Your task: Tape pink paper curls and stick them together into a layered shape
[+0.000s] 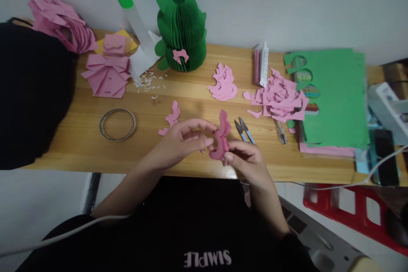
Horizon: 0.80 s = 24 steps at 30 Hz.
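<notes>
Both hands are at a stack of scalloped pink paper cutouts (219, 146), held upright over the table's front edge. My right hand (250, 161) pinches its lower right side between thumb and fingers. From the other side, my left hand (188, 138) has curled fingers and thumb at its left edge; its lower fingers are partly hidden. Beside my left hand lies a wavy pink paper strip (172, 118). Small thread snips (244, 129) with blue handles lie just beyond my right hand. Another pile of cut pink shapes (223, 83) rests farther back.
A green honeycomb paper figure (181, 29) with long ears stands at the back. Left are a tape roll (117, 125), folded pink paper (106, 74) and white scraps (148, 81). Right are pink offcuts (280, 95), a white tube (264, 64), green sheets (334, 97) and a phone (385, 157).
</notes>
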Each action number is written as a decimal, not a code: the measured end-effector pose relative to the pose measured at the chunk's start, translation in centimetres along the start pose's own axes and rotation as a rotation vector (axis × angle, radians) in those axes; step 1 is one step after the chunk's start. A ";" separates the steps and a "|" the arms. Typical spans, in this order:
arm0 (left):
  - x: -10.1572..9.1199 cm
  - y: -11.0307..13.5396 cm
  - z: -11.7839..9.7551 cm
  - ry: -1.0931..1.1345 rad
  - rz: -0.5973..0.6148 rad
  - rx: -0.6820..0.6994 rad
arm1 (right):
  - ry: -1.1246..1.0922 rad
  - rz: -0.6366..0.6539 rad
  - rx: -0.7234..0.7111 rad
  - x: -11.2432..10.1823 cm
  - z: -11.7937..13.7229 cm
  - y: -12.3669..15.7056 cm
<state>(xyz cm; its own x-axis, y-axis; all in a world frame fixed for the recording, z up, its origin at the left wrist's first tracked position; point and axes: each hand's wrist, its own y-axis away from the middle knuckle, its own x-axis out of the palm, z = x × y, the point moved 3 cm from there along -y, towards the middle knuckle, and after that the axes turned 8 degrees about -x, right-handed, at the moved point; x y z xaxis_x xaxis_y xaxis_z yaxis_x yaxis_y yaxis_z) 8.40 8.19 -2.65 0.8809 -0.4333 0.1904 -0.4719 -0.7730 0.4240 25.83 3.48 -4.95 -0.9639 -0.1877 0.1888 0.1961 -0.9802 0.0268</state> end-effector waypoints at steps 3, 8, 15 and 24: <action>-0.5 -0.1 0.6 -0.135 -0.106 0.035 | -0.009 0.041 0.053 0.0 -0.5 0.0; -0.6 -1.4 2.6 -0.117 -0.168 0.016 | 0.047 0.108 0.203 0.4 -1.2 -0.2; -1.9 0.0 3.3 -0.494 -0.366 0.128 | 0.315 -0.008 0.310 0.6 -2.3 -0.3; -9.9 4.6 3.6 -1.009 -0.548 0.302 | 0.938 -0.112 0.137 1.5 -0.3 -0.7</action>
<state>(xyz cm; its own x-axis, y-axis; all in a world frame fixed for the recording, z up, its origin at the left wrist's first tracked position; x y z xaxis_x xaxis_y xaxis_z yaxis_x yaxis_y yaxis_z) -2.58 7.28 -5.73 0.6053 -0.0753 -0.7924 -0.1492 -0.9886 -0.0201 24.15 3.90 -5.01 -0.7185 -0.1256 -0.6841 0.0561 -0.9908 0.1230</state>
